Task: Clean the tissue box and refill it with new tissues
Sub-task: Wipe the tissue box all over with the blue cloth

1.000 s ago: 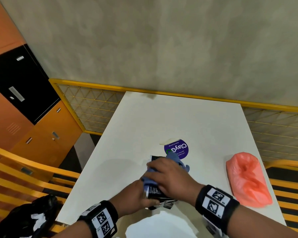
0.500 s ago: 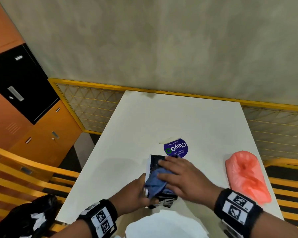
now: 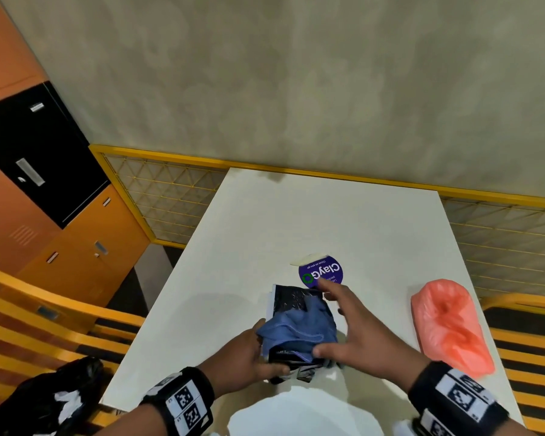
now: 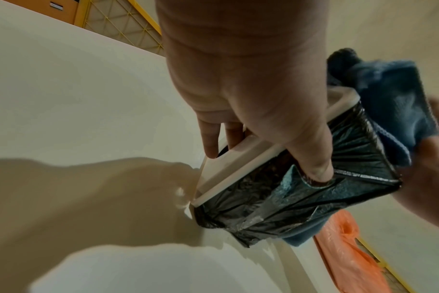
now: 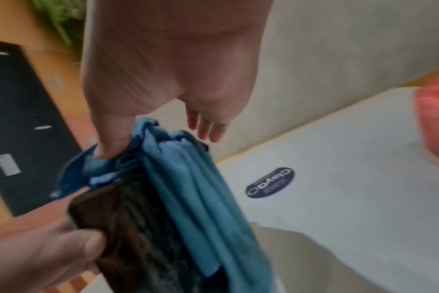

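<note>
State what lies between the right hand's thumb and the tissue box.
A blue cloth, which the right hand presses with its thumb onto the tissue box; the right wrist view shows this most plainly.

The scene is viewed by the head camera from above and behind the hands, pitched forward and down over the white table [image 3: 343, 221], with the wall [image 3: 296, 89] and yellow mesh railing [image 3: 170, 190] taken in beyond. The left wrist camera is aimed along the left hand [image 4: 251, 89] at very close range; the right wrist camera is aimed likewise along the right hand [image 5: 168, 69]. The tissue box [image 4: 263, 198], blue cloth [image 3: 296, 328], orange bag [image 3: 447, 325] and table are shared by all three views; the round purple sticker [image 3: 321, 271] is shared only by the head and right wrist views.
</note>
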